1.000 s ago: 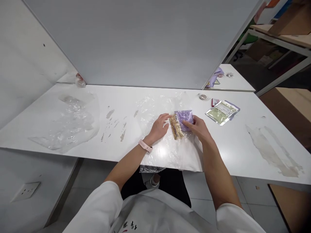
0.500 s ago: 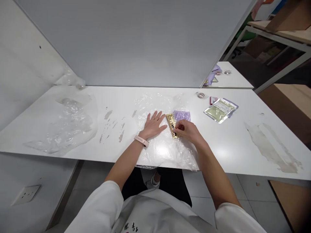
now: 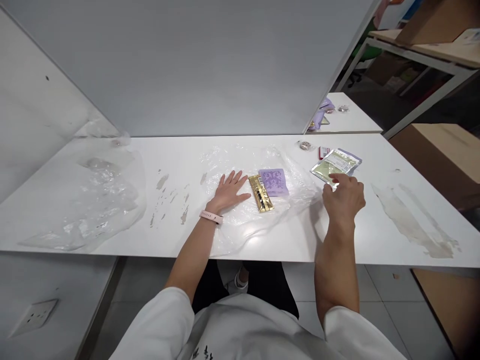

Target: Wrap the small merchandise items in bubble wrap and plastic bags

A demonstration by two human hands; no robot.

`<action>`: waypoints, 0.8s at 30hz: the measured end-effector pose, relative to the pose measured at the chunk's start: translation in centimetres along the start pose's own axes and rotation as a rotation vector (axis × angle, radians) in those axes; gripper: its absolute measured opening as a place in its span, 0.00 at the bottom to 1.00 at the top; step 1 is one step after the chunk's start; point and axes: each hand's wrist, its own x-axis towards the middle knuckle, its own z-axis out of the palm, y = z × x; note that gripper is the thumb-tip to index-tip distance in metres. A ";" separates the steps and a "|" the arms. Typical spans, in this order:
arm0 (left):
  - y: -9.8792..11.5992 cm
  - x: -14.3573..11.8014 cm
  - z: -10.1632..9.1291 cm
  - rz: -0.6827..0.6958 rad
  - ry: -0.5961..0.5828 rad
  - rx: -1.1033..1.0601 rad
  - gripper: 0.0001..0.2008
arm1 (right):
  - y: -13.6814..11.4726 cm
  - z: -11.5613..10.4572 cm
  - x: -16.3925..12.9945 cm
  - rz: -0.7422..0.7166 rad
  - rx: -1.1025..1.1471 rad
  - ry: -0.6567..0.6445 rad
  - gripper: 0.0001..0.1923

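Note:
My left hand lies flat with its fingers spread on a clear plastic bag, a pale pink band around the wrist. Just right of its fingertips rest a gold sachet and a purple patterned packet, side by side on the plastic. My right hand is over the near edge of a silver-and-green flat pouch, thumb and forefinger apart. Whether its fingertips touch the pouch, I cannot tell. Part of a purple packet shows from under that pouch.
Behind the pouch are a small red packet and a small round wrapped item. Crumpled clear plastic covers the table's left side. A grey panel stands along the back edge. Cardboard boxes are at the right.
My right hand has left the gold sachet and moved right to the green pouch. The right part of the plastic bag has shifted and spread. My left hand stays flat.

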 end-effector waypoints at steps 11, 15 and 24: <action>-0.4 0.0 0.1 0.012 0.013 -0.047 0.37 | -0.7 -6.1 -5.6 -0.338 0.076 -1.030 0.31; -0.3 -0.1 0.0 0.014 0.021 -0.056 0.37 | 1.0 -7.8 -4.7 -0.336 -0.015 -0.803 0.26; -0.4 0.0 0.8 0.010 0.090 -0.005 0.41 | -9.7 2.5 -2.8 -0.445 -0.062 -0.640 0.24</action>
